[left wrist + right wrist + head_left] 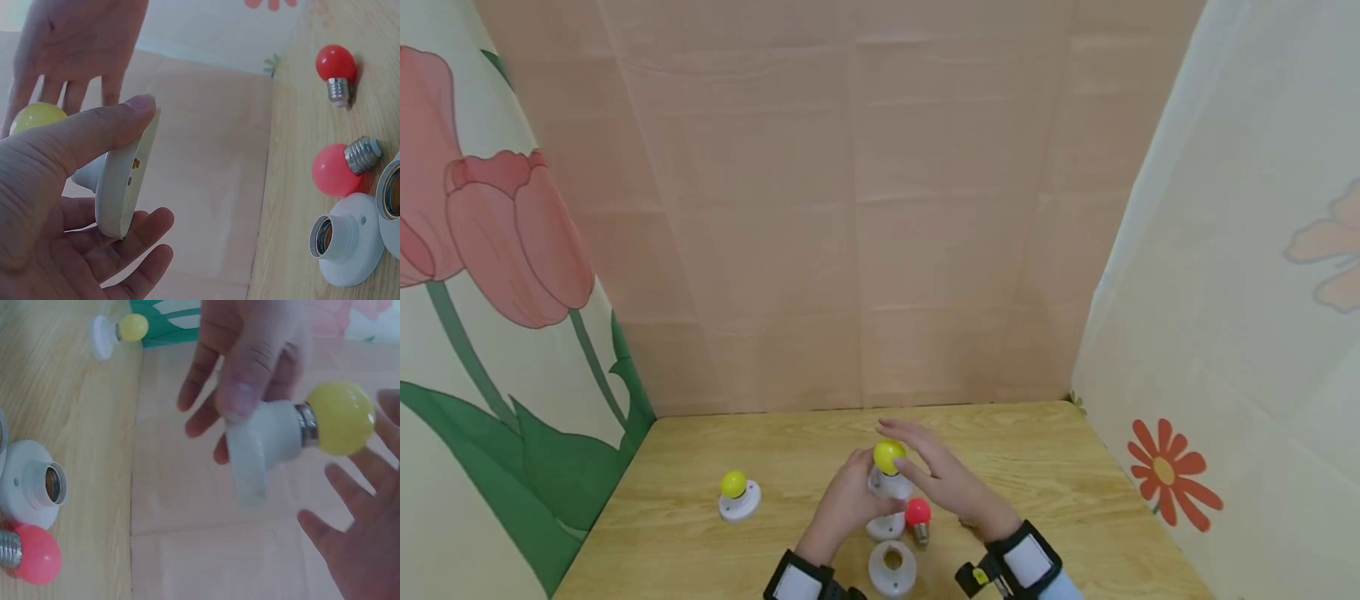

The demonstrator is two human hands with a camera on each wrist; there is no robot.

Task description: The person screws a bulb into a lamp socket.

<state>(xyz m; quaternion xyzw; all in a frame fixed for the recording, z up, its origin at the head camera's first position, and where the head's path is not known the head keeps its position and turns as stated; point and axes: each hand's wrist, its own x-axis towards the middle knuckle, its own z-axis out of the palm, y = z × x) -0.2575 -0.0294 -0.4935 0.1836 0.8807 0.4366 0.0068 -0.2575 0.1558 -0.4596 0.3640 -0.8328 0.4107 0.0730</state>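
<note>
My left hand (847, 500) holds a white lamp socket (265, 440) by its round base, raised above the table, with the thumb on one side and fingers on the other. A yellow bulb (889, 457) sits in that socket, a band of its metal screw base (307, 425) showing at the socket's mouth. My right hand (951, 483) is beside the bulb with its fingers spread and mostly straight. Whether a fingertip touches the glass I cannot tell.
On the wooden table (662, 467), two bulbless white sockets (353, 250) stand below my hands, a red bulb (917, 511) lying beside them. Another red bulb (335, 62) lies farther right. At the left stands a socket (745, 504) bearing a yellow bulb (733, 483).
</note>
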